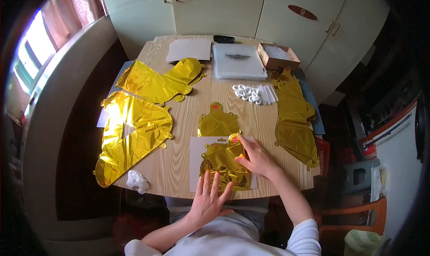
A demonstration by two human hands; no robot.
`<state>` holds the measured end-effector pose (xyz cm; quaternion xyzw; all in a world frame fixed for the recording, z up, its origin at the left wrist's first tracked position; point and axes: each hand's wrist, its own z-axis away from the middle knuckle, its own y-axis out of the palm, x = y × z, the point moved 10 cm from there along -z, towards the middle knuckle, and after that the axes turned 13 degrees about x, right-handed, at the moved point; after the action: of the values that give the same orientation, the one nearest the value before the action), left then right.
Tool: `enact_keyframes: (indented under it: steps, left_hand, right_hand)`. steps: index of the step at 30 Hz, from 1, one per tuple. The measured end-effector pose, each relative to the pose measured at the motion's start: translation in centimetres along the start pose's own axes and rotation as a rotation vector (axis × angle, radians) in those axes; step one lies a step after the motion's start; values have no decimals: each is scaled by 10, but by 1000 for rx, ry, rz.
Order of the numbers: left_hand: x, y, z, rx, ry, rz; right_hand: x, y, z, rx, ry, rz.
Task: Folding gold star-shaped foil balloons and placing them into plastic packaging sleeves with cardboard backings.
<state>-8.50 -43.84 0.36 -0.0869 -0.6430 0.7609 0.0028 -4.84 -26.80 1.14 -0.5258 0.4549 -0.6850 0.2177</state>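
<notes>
A folded gold foil balloon [219, 162] lies on a light card [194, 153] at the table's front edge. The card has a hanger slot near its top. My left hand [209, 204] has its fingers spread, their tips on the balloon's lower part. Above and to the right, my right hand [257, 158] rests on the balloon, index finger stretched toward a round tab with a red mark and thumb held apart. Part of the gold foil [218, 123] extends beyond the card's far edge, with a red dot on its top tab.
Flat gold foil balloons [139, 135] cover the table's left, and more gold foil [293, 117] lies at right. Farther back are a card stack [188, 49], clear plastic bags [237, 63], an open box [278, 58], white rings [245, 93] and clear straws [268, 94]. Crumpled white material [137, 182] sits front left.
</notes>
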Motion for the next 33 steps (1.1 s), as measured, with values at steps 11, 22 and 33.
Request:
enact_keyframes:
  steps: [11,22,33]
  left_hand:
    - [-3,3,2,47,-30,-29]
    - [2,7,-3,-13,27,103]
    - [-6,-3,-6,52,3,-13]
  right_hand:
    - [-1,-5,-12,-184,-187,125]
    - [-10,-8,-26,-251,-140,63]
    - [-3,-17,-35,-284,-124,85]
